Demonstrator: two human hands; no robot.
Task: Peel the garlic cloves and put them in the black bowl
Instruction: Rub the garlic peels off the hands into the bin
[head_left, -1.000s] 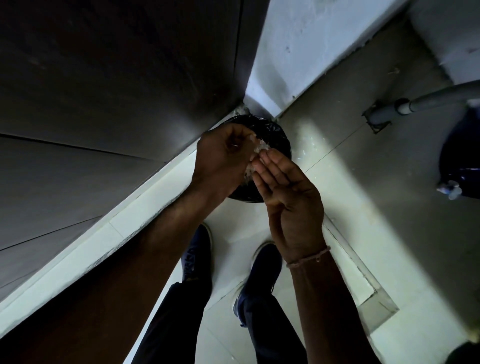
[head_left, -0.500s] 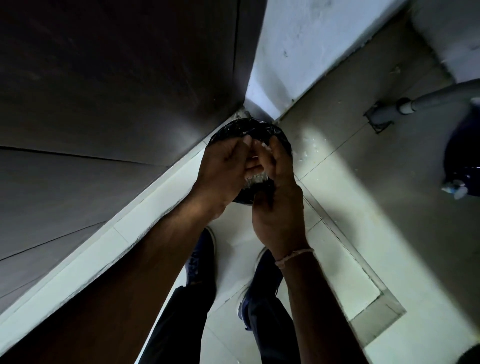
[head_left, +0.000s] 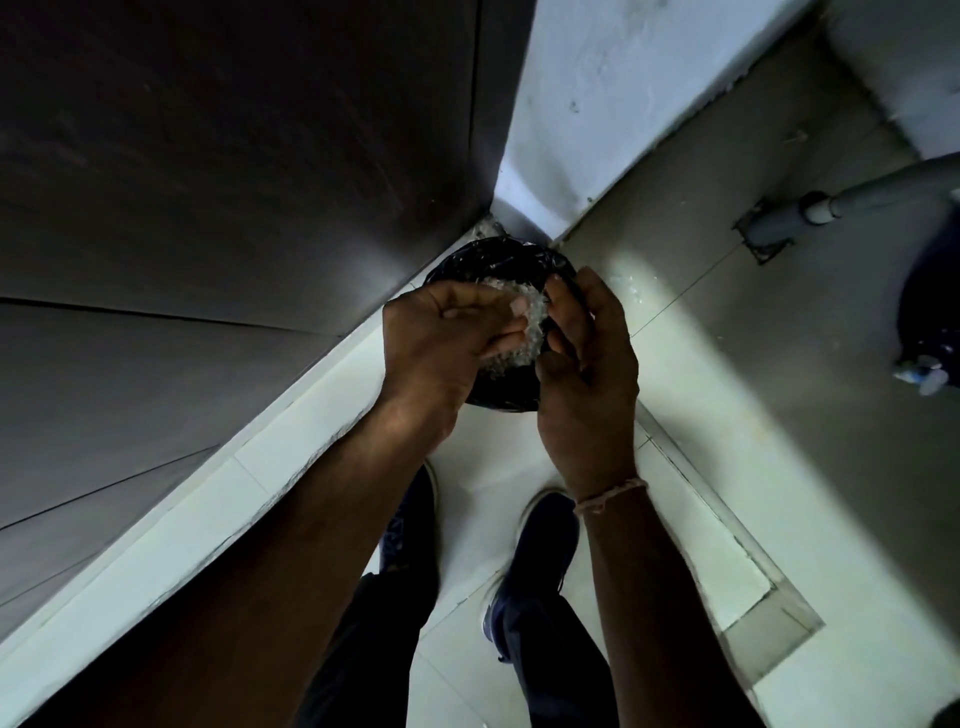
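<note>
Fingers (head_left: 498, 306) of both hands cup garlic skins (head_left: 519, 332) over black-lined bin (head_left: 498, 260).

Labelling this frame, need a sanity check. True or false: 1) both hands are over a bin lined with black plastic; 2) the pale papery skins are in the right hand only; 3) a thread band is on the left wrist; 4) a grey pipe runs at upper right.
1) True: left hand, right hand, black-lined bin.
2) False: pale papery skins sit between both hands.
3) False: thread band is on the right wrist.
4) True: grey pipe.
</note>
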